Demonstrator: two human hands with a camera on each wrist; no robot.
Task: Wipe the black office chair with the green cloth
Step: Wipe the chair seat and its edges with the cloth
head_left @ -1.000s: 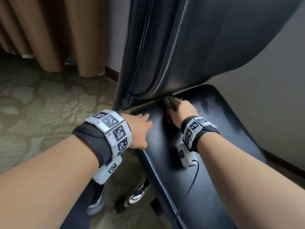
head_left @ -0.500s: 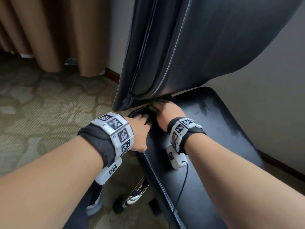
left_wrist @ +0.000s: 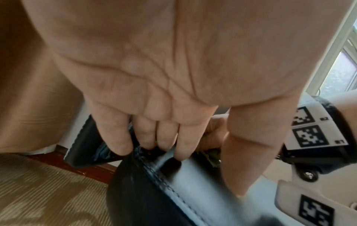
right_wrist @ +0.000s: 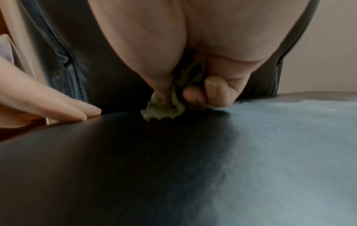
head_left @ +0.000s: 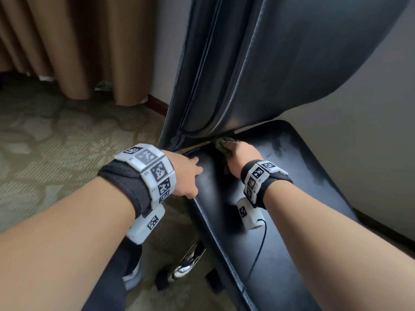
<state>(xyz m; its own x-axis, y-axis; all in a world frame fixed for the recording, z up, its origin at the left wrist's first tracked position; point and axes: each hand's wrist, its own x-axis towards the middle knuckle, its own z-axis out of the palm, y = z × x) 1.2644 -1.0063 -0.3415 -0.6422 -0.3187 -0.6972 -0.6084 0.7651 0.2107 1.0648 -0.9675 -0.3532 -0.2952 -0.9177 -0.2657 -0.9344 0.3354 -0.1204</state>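
The black office chair fills the head view, with its seat (head_left: 292, 198) under both hands and its backrest (head_left: 280, 63) rising behind. My right hand (head_left: 239, 154) grips the bunched green cloth (head_left: 221, 146) and presses it on the seat at the crease below the backrest. In the right wrist view the cloth (right_wrist: 164, 108) sticks out between thumb and curled fingers onto the seat (right_wrist: 193, 168). My left hand (head_left: 188, 173) rests open on the seat's left stitched edge (left_wrist: 170, 189), fingers (left_wrist: 119, 137) straight, thumb on top.
Brown curtains (head_left: 67, 41) hang at the back left over patterned carpet (head_left: 56, 142). A pale wall (head_left: 359, 108) with a dark baseboard runs close along the chair's right side. The chrome chair base (head_left: 190, 261) and castors stand below the seat's left edge.
My right hand swept the cloth left along the crease toward my left hand, then back to the right. The left hand stayed on the seat edge.
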